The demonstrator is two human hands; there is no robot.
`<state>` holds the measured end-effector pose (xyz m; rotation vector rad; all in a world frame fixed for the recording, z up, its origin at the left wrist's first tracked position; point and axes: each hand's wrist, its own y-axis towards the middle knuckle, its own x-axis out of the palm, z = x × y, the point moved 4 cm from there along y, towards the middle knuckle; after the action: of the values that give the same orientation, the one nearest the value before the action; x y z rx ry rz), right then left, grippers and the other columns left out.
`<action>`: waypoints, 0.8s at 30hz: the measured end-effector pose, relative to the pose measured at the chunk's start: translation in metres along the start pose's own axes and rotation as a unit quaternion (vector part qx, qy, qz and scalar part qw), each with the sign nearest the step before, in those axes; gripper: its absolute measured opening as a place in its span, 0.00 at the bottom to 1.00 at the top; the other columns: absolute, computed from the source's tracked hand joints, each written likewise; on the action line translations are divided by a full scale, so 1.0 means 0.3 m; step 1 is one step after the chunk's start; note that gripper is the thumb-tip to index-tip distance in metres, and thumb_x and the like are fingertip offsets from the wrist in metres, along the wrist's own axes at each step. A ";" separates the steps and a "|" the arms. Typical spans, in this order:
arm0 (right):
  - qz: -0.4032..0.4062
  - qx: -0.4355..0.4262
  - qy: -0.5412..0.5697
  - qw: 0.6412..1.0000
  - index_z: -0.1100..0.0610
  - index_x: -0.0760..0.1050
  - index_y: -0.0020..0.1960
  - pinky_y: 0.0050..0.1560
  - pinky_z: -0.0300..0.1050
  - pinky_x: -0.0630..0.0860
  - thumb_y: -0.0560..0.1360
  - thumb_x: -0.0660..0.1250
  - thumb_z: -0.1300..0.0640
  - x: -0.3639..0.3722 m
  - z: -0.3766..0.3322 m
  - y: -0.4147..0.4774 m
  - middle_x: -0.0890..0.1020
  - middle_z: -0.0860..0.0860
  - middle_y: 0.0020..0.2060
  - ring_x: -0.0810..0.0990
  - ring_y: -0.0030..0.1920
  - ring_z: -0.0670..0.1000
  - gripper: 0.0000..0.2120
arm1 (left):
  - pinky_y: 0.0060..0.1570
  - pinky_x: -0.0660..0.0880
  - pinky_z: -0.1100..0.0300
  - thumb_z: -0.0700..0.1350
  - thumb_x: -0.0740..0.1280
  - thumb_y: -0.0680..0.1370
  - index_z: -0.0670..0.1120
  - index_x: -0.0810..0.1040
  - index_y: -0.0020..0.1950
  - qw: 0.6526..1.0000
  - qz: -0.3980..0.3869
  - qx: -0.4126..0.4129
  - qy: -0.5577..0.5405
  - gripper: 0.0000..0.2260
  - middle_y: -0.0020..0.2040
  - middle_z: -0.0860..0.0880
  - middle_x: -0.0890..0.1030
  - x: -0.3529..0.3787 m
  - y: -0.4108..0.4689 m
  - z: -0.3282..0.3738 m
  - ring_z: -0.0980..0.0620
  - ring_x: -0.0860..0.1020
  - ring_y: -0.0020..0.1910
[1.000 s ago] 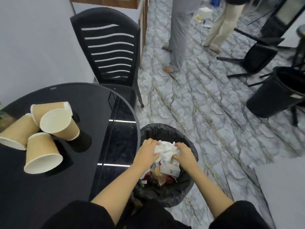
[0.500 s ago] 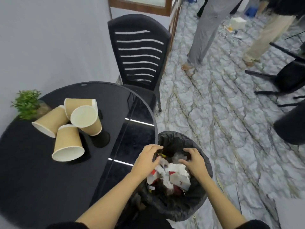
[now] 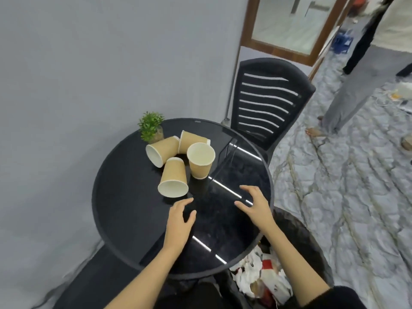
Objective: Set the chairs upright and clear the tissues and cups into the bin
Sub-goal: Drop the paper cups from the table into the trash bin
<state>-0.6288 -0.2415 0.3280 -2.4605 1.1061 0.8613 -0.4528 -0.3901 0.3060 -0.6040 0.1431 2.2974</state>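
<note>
Several brown paper cups lie on the round black table [image 3: 124,210]: one upright cup [image 3: 200,160], a tipped cup [image 3: 173,181] nearest me, and two more tipped cups [image 3: 162,150] behind. My left hand [image 3: 181,216] hovers open just below the nearest cup. My right hand [image 3: 254,205] is open over the table's right side. Both hands hold nothing. The black-lined bin [image 3: 310,239] stands right of the table, with crumpled tissues and wrappers [image 3: 260,277] inside. A black slatted chair [image 3: 267,101] stands upright behind the table.
A small potted plant [image 3: 151,127] sits at the table's far edge by the grey wall. Two people's legs [image 3: 354,92] stand on the marble-patterned floor at the right. A wood-framed glass door [image 3: 287,25] is behind the chair.
Both hands let go of the tissues in the bin, lifted out and moved left over the table toward the cups. My view swung left and up.
</note>
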 end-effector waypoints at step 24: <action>-0.088 -0.001 0.176 0.980 0.49 0.60 0.66 0.55 0.25 0.67 0.64 0.76 0.64 0.294 -0.111 0.423 0.69 0.48 0.61 0.69 0.60 0.42 0.38 | 0.53 0.72 0.61 0.43 0.68 0.76 0.43 0.74 0.52 0.981 0.125 -0.116 -0.096 0.08 0.50 0.48 0.79 0.046 0.216 -0.006 0.53 0.75 0.51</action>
<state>-0.6654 -0.3913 0.2936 -2.7310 0.9693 0.3831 -0.5054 -0.4282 0.2932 -0.4983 -0.1514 2.6257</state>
